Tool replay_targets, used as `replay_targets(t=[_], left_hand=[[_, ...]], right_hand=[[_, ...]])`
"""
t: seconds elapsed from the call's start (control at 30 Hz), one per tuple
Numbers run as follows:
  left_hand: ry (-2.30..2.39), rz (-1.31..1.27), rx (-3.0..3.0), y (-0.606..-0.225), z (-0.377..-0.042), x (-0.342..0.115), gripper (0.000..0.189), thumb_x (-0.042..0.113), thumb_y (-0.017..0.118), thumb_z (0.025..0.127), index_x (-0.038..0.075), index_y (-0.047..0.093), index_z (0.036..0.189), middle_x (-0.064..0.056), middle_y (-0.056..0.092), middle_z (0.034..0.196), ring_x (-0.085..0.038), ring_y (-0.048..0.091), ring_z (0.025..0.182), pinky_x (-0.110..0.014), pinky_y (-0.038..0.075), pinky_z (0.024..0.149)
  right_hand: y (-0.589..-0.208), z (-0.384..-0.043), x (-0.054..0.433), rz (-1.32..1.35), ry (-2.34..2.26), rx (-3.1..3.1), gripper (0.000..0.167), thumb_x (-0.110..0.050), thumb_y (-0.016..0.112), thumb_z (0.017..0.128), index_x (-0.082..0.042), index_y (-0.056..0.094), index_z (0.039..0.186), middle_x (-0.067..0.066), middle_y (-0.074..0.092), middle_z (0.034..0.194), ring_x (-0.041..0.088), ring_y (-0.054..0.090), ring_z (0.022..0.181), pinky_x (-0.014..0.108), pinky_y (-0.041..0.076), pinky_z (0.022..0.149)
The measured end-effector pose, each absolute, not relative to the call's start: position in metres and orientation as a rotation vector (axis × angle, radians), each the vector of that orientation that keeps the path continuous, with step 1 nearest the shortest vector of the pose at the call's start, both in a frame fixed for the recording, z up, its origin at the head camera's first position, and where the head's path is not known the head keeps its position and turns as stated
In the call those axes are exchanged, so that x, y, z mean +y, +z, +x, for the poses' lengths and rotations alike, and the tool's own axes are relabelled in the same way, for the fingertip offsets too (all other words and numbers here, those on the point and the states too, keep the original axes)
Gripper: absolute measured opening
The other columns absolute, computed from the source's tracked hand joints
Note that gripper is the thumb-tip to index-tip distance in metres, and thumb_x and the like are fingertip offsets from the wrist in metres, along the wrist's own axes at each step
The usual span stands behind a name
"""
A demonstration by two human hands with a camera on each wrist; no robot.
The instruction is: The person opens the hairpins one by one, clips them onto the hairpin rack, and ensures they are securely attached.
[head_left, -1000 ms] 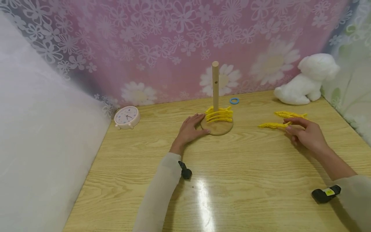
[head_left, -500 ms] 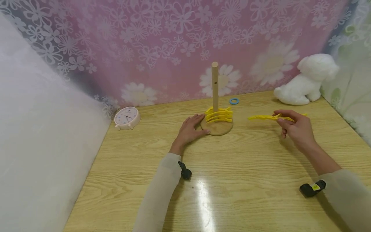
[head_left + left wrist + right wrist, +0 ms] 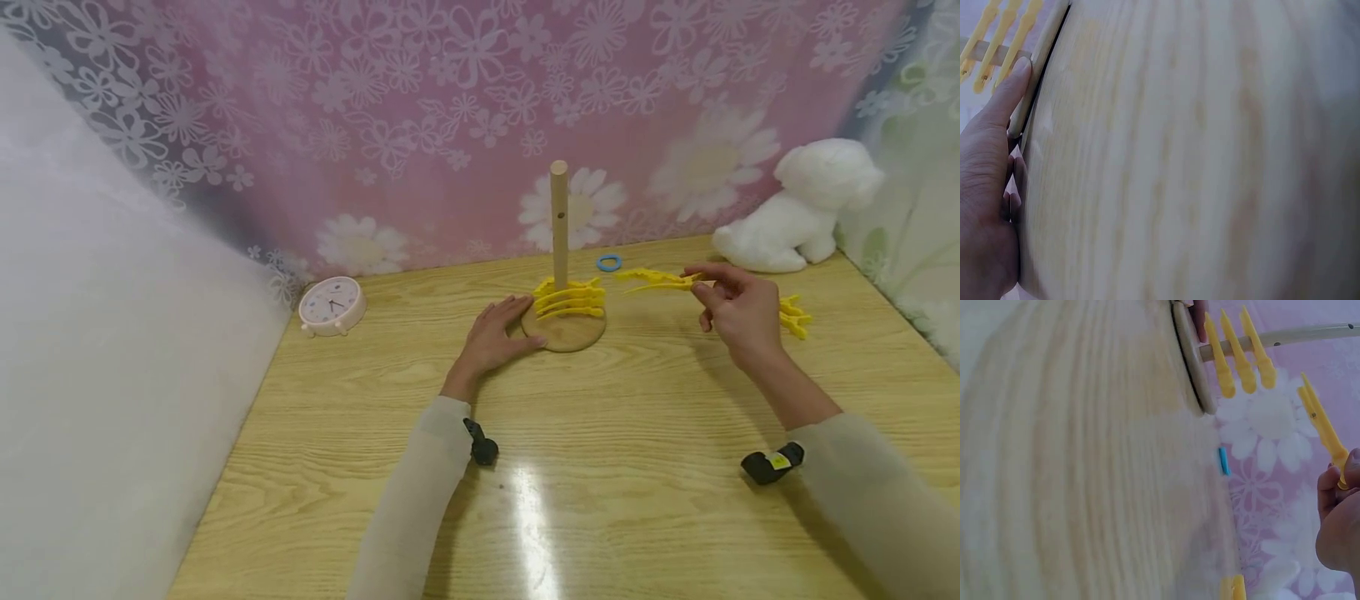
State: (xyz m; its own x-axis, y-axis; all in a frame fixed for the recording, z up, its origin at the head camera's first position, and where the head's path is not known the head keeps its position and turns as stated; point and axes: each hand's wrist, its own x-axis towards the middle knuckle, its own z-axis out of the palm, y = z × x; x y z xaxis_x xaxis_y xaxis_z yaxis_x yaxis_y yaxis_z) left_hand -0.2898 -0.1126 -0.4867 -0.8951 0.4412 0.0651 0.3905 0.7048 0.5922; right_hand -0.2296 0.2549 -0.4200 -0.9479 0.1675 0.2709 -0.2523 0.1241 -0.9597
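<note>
A wooden post (image 3: 559, 225) rises upright from a round wooden base (image 3: 572, 337). Several yellow hair clips (image 3: 572, 300) are clipped low on the post, one above another. My left hand (image 3: 491, 340) rests at the base's left edge, fingers extended along the rim and thumb on its front. The right hand (image 3: 742, 315) pinches another yellow hair clip (image 3: 1324, 425) by its tail, raised above the table, right of the post. Its two prongs point left toward the post and stand slightly apart. Behind the right wrist, more yellow clips (image 3: 793, 317) lie on the table, partly hidden.
A blue ring (image 3: 609, 263) lies behind the base, to its right. At the back left stands a pale pink clock (image 3: 332, 305); a white plush dog (image 3: 802, 208) sits at the back right. Flowered pink cloth (image 3: 450, 167) borders the table's (image 3: 637, 467) far edge.
My right hand has lifted the hair clip off the table and carried it left and back toward the post, and its prongs have parted. The left hand has stayed at the base.
</note>
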Motion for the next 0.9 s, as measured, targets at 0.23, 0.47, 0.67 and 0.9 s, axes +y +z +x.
replay_targets(t=[0.23,0.47,0.67,0.9], left_hand=[[0.945,0.692,2.826,-0.489,-0.291,-0.113,0.086,0.061,0.07,0.093,0.034,0.031,0.165,0.015,0.031,0.168,-0.008,0.018,0.158,-0.031,0.003,0.13],[0.936,0.694,2.836,-0.49,-0.291,-0.113,0.086,0.06,0.07,0.093,0.034,0.032,0.165,0.014,0.032,0.168,-0.007,0.018,0.158,-0.031,0.003,0.13],[0.917,0.693,2.832,-0.491,-0.291,-0.112,0.085,0.061,0.069,0.094,0.034,0.031,0.165,0.014,0.031,0.168,-0.007,0.017,0.158,-0.03,0.002,0.13],[0.928,0.71,2.843,-0.489,-0.293,-0.113,0.086,0.06,0.071,0.092,0.032,0.033,0.164,0.012,0.033,0.167,-0.008,0.019,0.158,-0.033,0.005,0.131]], right_hand=[[-0.414,-0.241,0.237,0.118,1.804,-2.018,0.024,-0.001,0.07,0.097,0.014,0.072,0.116,-0.005,0.07,0.081,0.014,0.047,0.047,0.02,0.045,0.041],[-0.419,-0.254,0.22,0.152,1.97,-1.883,0.023,0.001,0.072,0.095,0.017,0.071,0.112,0.0,0.069,0.083,0.012,0.047,0.051,0.02,0.042,0.04],[-0.424,-0.264,0.204,0.179,1.982,-1.771,0.022,0.006,0.071,0.094,0.022,0.069,0.109,0.0,0.067,0.074,0.01,0.042,0.049,0.019,0.035,0.039],[-0.428,-0.275,0.19,0.151,1.973,-1.813,0.025,0.0,0.073,0.094,0.02,0.071,0.109,-0.001,0.068,0.073,0.009,0.041,0.049,0.017,0.033,0.04]])
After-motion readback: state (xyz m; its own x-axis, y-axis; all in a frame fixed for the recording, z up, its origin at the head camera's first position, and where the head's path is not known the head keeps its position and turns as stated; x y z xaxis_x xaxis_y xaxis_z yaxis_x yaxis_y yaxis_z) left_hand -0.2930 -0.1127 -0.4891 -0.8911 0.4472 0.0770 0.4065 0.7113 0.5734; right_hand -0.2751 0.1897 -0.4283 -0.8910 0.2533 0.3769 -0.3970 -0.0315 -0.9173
